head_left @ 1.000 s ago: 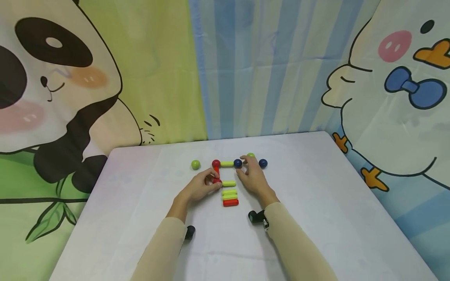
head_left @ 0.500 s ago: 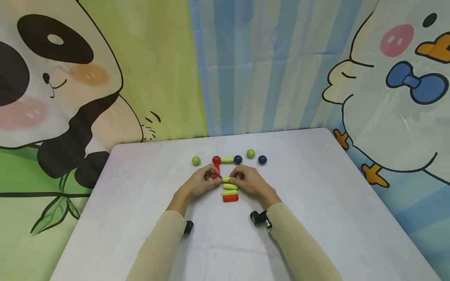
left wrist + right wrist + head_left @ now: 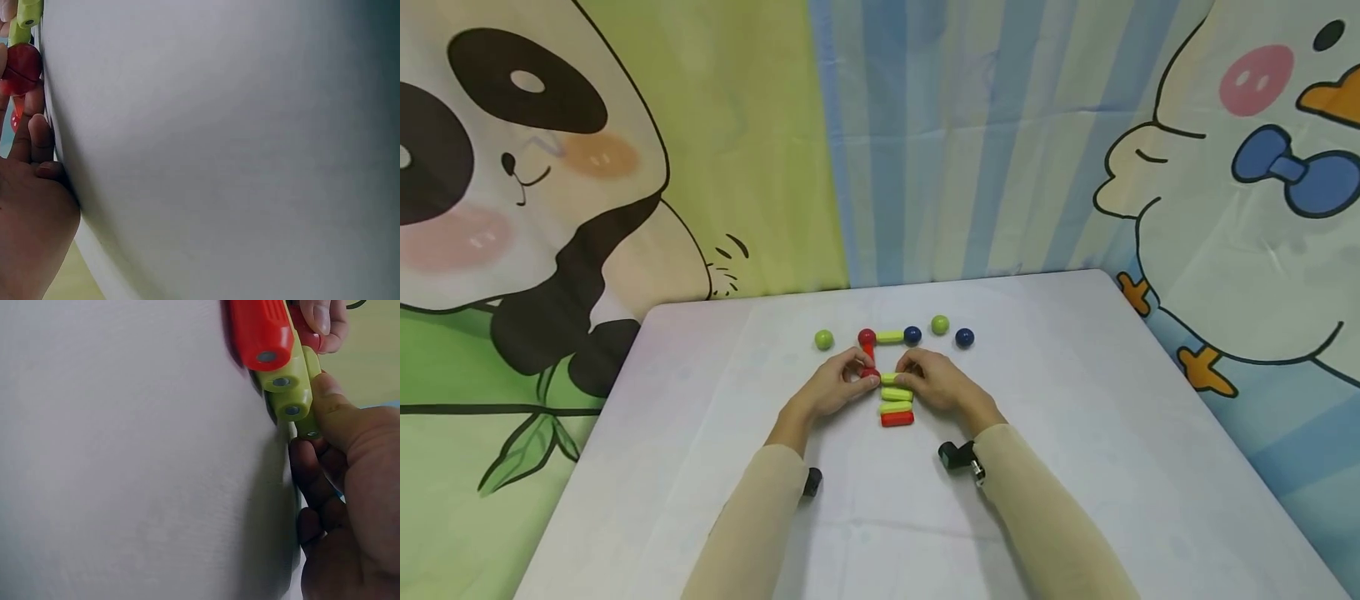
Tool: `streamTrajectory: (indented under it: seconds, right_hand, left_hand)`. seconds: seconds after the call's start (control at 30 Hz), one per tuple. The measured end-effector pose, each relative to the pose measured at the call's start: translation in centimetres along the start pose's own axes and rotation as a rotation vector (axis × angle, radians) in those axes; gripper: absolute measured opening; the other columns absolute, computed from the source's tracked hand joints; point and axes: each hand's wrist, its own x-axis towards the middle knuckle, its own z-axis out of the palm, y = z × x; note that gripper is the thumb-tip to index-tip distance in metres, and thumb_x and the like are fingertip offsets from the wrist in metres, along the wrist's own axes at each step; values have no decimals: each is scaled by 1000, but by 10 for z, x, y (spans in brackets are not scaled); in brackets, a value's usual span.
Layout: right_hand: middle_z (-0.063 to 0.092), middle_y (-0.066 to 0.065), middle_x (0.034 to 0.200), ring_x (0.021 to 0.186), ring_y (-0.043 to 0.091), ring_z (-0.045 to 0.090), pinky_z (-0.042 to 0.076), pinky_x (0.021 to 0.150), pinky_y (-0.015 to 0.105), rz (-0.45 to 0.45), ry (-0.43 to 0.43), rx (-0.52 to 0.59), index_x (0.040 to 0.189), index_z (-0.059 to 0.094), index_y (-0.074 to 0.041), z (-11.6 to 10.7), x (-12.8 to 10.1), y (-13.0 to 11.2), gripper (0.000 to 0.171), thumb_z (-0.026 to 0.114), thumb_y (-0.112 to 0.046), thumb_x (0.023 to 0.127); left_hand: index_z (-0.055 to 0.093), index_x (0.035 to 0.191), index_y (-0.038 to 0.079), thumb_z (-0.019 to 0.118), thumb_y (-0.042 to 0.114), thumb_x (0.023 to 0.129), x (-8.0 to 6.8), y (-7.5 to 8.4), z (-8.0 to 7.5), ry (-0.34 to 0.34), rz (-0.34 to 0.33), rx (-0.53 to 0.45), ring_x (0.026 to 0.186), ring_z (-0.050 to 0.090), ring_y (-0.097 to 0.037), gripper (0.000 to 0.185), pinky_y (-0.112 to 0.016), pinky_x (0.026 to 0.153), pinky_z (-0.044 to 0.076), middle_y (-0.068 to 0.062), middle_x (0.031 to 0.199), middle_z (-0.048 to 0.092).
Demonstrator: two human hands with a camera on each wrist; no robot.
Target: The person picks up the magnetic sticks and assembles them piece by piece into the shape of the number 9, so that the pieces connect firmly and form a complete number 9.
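Observation:
With thumb and fingers my left hand (image 3: 835,385) holds the near red ball (image 3: 24,67), which is joined by a red rod (image 3: 869,350) to a far red ball (image 3: 867,337). From that far ball a yellow-green rod (image 3: 891,337) runs right to a dark blue ball (image 3: 912,336). My right hand (image 3: 942,382) pinches another yellow-green rod (image 3: 888,378) whose left end meets the near red ball. Just below it lie two more yellow-green rods (image 3: 291,406) and a loose red rod (image 3: 262,334), side by side. Metal discs show in the rod ends.
A green ball (image 3: 823,339) lies left of the joined pieces. Another green ball (image 3: 940,325) and a dark blue ball (image 3: 965,337) lie to the right. The white table (image 3: 715,375) ends at a curtain (image 3: 917,150) printed with cartoon animals.
My right hand has come down from beside the far blue ball to the yellow-green rod at the near red ball and pinches it. My left hand stays at the near red ball.

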Motion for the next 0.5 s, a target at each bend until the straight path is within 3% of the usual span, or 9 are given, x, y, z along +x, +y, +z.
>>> streamTrajectory:
  seconds: [0.27,0.5]
  right_hand:
    - [63,-1,99,92,16,57,48,89,35,-30,1,71,106,66,-16,-1,2,5,10,64,-26,103]
    - [63,-2,100,92,16,57,48,88,34,1,26,84,106,67,-17,1,0,6,10,67,-26,101]
  left_hand:
    - [61,115,24,74,30,96,0,1,-5,1,9,-16,87,49,-21,24,-35,77,39,0,105,63]
    - [61,116,24,74,32,96,2,-2,-3,-10,4,-17,87,49,-21,25,-34,77,39,0,106,64]
